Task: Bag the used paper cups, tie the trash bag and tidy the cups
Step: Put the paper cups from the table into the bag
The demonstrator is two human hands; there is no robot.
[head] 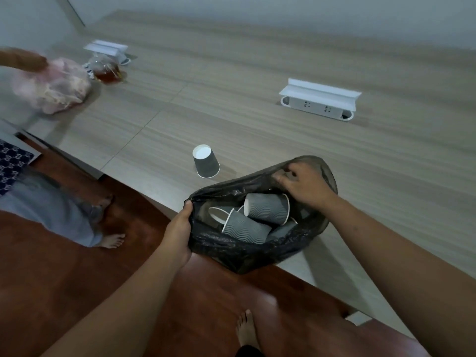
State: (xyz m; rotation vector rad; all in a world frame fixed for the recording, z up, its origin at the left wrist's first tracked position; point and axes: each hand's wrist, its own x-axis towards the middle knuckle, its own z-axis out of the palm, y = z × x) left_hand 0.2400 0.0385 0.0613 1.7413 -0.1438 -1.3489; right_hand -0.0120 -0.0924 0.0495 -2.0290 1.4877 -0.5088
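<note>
Desk ran wide w/ wood grain, two white socket boxes raised on it. Far left, another person's arm was on a pink bag, blurred. Black trash bag sat at the desk's near edge, partly hanging off it, mouth held open. Left hand gripped the near rim, fingers curled round the plastic. Right hand pinched the far rim, fingers bent over it. Several grey ribbed cups lay jumbled inside. One cup stood upside down on the desk, just beyond the bag, not yet bagged. Risks, imo: letting go w/ one hand to fetch that cup could collapse the mouth or let the bag slide off the edge; thin plastic might tear if pulled hard at tying.
</note>
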